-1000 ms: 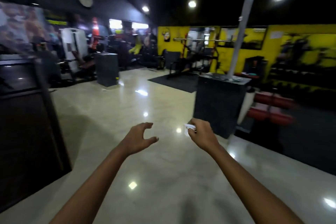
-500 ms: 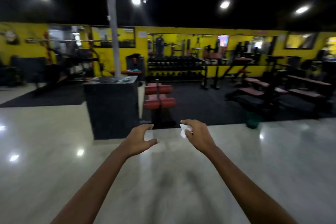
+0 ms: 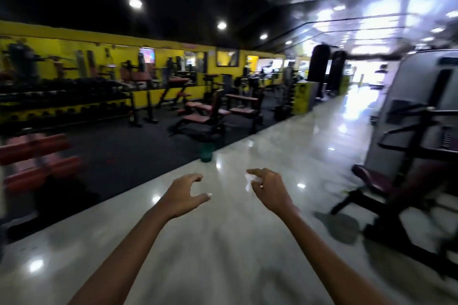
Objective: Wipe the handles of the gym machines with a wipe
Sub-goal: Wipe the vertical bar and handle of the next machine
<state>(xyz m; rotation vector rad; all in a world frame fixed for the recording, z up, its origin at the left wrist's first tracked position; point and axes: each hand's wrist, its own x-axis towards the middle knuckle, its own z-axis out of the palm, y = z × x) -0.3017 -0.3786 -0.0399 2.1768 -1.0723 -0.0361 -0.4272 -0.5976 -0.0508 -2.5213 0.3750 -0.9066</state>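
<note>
Right now the right hand point(image 3: 270, 189) pinches the white wipe point(image 3: 248, 182) (crumpled), left hand point(image 3: 184, 195) empty, fingers loosely curled

benches point(image 3: 213, 111) stand on the mat point(image 3: 128, 151) left of the floor point(image 3: 223, 242); a dumbbell rack point(image 3: 62, 104) lies behind them along the wall; a machine point(image 3: 416, 126) stands at the floor's right edge

Right hand point(image 3: 271, 189) pinches wipe point(image 3: 248, 182)
</note>
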